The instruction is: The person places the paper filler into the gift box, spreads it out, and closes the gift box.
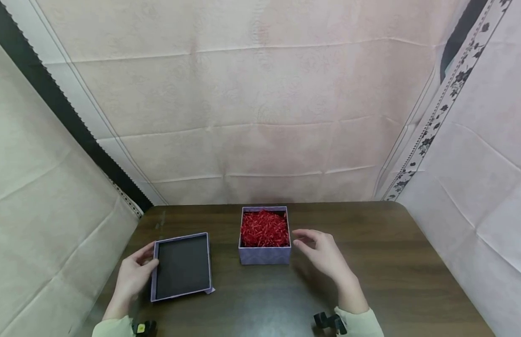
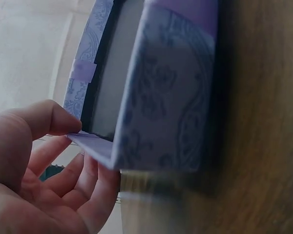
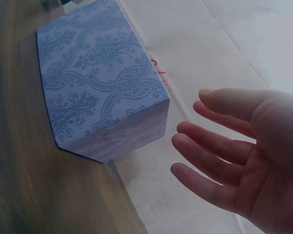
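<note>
A purple patterned box lid, its dark inside facing up, lies at the left of the table. My left hand pinches the lid's left rim between thumb and fingers, and the left wrist view shows the thumb over that edge. To the right stands the matching box base, filled with red shredded paper. Beside the base's right wall hovers my right hand, fingers loosely bent and holding nothing. In the right wrist view its fingers are apart from the patterned box wall.
The brown wooden table ends at a pale cloth backdrop. More cloth hangs at the left and right sides. A piece of purple ribbon sticks out at the lid's lower right corner.
</note>
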Demonstrator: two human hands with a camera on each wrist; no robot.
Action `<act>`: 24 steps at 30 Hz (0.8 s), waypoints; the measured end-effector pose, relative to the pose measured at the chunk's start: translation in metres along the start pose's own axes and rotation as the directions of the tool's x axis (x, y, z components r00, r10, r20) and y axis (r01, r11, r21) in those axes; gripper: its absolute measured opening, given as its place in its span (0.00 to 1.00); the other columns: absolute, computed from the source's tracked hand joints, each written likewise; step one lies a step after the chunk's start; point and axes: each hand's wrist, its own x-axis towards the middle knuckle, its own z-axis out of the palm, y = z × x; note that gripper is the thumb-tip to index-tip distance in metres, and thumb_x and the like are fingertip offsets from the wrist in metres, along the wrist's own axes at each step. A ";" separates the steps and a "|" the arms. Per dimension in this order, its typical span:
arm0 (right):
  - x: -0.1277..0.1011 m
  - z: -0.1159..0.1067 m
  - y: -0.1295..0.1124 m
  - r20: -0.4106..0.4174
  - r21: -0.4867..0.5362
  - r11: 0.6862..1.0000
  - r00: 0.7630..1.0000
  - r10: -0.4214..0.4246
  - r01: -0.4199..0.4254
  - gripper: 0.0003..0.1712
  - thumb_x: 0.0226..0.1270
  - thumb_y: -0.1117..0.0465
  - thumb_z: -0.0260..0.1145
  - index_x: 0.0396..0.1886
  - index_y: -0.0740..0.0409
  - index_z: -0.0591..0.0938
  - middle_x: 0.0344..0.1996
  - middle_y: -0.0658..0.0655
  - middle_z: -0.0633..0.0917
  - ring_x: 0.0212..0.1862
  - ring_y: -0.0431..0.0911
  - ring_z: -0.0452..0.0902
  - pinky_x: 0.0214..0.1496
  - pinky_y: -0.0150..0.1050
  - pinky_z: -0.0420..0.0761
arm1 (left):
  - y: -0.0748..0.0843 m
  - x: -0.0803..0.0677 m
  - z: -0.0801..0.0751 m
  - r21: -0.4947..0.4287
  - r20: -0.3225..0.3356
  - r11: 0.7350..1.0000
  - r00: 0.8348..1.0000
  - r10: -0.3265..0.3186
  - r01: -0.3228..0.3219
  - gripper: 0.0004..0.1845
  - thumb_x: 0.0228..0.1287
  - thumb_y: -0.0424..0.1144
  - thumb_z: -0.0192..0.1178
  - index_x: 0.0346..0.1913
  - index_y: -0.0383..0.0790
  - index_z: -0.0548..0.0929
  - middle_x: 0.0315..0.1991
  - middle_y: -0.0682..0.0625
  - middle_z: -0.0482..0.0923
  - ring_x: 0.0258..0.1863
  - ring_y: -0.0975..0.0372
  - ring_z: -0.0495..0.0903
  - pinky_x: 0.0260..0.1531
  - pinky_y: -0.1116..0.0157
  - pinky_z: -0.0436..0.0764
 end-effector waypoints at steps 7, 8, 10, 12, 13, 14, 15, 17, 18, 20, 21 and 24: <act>0.001 0.003 -0.004 0.025 0.007 1.000 0.999 -0.022 0.022 0.17 0.75 0.59 0.74 0.60 0.57 0.89 0.52 0.53 0.91 0.53 0.45 0.88 0.59 0.48 0.87 | 0.006 -0.005 -0.003 -0.072 -0.031 0.997 0.999 -0.045 0.042 0.31 0.73 0.34 0.64 0.77 0.37 0.75 0.66 0.33 0.79 0.45 0.69 0.78 0.36 0.74 0.81; 0.001 0.003 -0.005 0.029 0.008 1.000 0.999 -0.020 0.020 0.17 0.75 0.59 0.74 0.60 0.56 0.89 0.52 0.53 0.91 0.53 0.44 0.88 0.59 0.48 0.87 | 0.009 -0.006 -0.003 -0.100 -0.034 0.994 0.998 -0.050 0.046 0.30 0.74 0.33 0.63 0.77 0.37 0.75 0.67 0.33 0.79 0.43 0.70 0.78 0.36 0.73 0.82; 0.001 0.005 -0.007 0.036 0.006 1.000 0.999 -0.018 0.018 0.17 0.75 0.59 0.73 0.60 0.55 0.89 0.52 0.52 0.91 0.52 0.43 0.88 0.59 0.47 0.87 | 0.016 -0.008 -0.003 -0.163 -0.037 0.985 0.997 -0.062 0.055 0.30 0.74 0.33 0.62 0.77 0.37 0.75 0.66 0.34 0.78 0.41 0.71 0.80 0.35 0.71 0.84; 0.000 0.006 -0.010 0.036 0.007 1.000 0.999 -0.016 0.015 0.17 0.75 0.59 0.74 0.60 0.54 0.90 0.51 0.51 0.91 0.52 0.42 0.87 0.58 0.46 0.87 | 0.026 -0.010 -0.001 -0.226 -0.034 0.973 0.997 -0.065 0.055 0.30 0.74 0.32 0.62 0.78 0.37 0.75 0.65 0.36 0.79 0.38 0.71 0.81 0.34 0.69 0.86; 0.000 0.007 -0.011 0.033 0.008 1.000 0.999 -0.019 0.018 0.16 0.75 0.59 0.74 0.60 0.54 0.90 0.51 0.50 0.91 0.52 0.41 0.87 0.58 0.45 0.87 | 0.032 -0.011 0.001 -0.258 -0.033 0.964 0.997 -0.068 0.057 0.30 0.74 0.32 0.62 0.78 0.38 0.75 0.63 0.38 0.81 0.38 0.72 0.81 0.34 0.68 0.86; 0.000 0.009 -0.013 0.025 0.005 1.000 0.999 -0.026 0.026 0.16 0.74 0.60 0.74 0.59 0.54 0.90 0.52 0.50 0.91 0.52 0.41 0.87 0.58 0.45 0.87 | 0.038 -0.012 0.003 -0.290 -0.040 0.956 0.997 -0.067 0.052 0.30 0.74 0.31 0.62 0.77 0.38 0.75 0.60 0.41 0.82 0.38 0.71 0.82 0.34 0.69 0.86; 0.000 0.010 -0.014 0.016 0.004 0.999 0.999 -0.040 0.039 0.16 0.74 0.60 0.75 0.59 0.53 0.90 0.52 0.49 0.91 0.52 0.41 0.87 0.58 0.45 0.87 | 0.044 -0.012 0.005 -0.317 -0.043 0.947 0.997 -0.064 0.047 0.30 0.73 0.30 0.62 0.77 0.38 0.76 0.57 0.45 0.84 0.38 0.71 0.82 0.34 0.69 0.86; -0.001 0.014 -0.018 -0.011 0.007 0.997 0.997 -0.078 0.079 0.17 0.73 0.61 0.75 0.59 0.54 0.90 0.52 0.50 0.91 0.51 0.42 0.88 0.57 0.45 0.87 | 0.059 -0.014 0.012 -0.370 -0.050 0.929 0.997 -0.051 0.029 0.29 0.72 0.29 0.63 0.76 0.37 0.77 0.51 0.52 0.85 0.37 0.71 0.83 0.34 0.69 0.86; -0.001 0.015 -0.019 -0.027 0.009 0.995 0.994 -0.101 0.102 0.17 0.72 0.62 0.76 0.59 0.54 0.90 0.53 0.50 0.91 0.52 0.43 0.88 0.56 0.46 0.88 | 0.066 -0.015 0.016 -0.395 -0.052 0.919 0.998 -0.043 0.019 0.29 0.72 0.28 0.63 0.75 0.37 0.77 0.48 0.56 0.86 0.38 0.71 0.83 0.34 0.69 0.86; -0.001 0.018 -0.022 -0.061 0.003 0.987 0.986 -0.157 0.158 0.19 0.71 0.63 0.77 0.60 0.55 0.90 0.54 0.51 0.91 0.51 0.45 0.89 0.55 0.47 0.88 | 0.080 -0.018 0.025 -0.440 -0.044 0.898 0.999 -0.018 -0.003 0.29 0.71 0.26 0.63 0.74 0.35 0.78 0.45 0.59 0.86 0.38 0.71 0.84 0.34 0.69 0.86; -0.001 0.019 -0.023 -0.077 0.000 0.982 0.979 -0.187 0.188 0.20 0.70 0.64 0.77 0.61 0.54 0.89 0.54 0.52 0.91 0.51 0.46 0.89 0.54 0.48 0.88 | 0.087 -0.020 0.030 -0.460 -0.035 0.888 0.999 -0.009 -0.008 0.29 0.71 0.25 0.63 0.74 0.35 0.78 0.44 0.60 0.86 0.38 0.71 0.84 0.34 0.69 0.86; -0.002 0.021 -0.027 -0.114 -0.036 0.961 0.954 -0.278 0.276 0.27 0.67 0.66 0.79 0.65 0.52 0.87 0.57 0.52 0.89 0.50 0.49 0.90 0.53 0.47 0.89 | 0.107 -0.025 0.048 -0.510 0.004 0.860 1.000 0.025 -0.020 0.29 0.69 0.23 0.62 0.73 0.33 0.78 0.47 0.54 0.87 0.37 0.70 0.85 0.33 0.69 0.85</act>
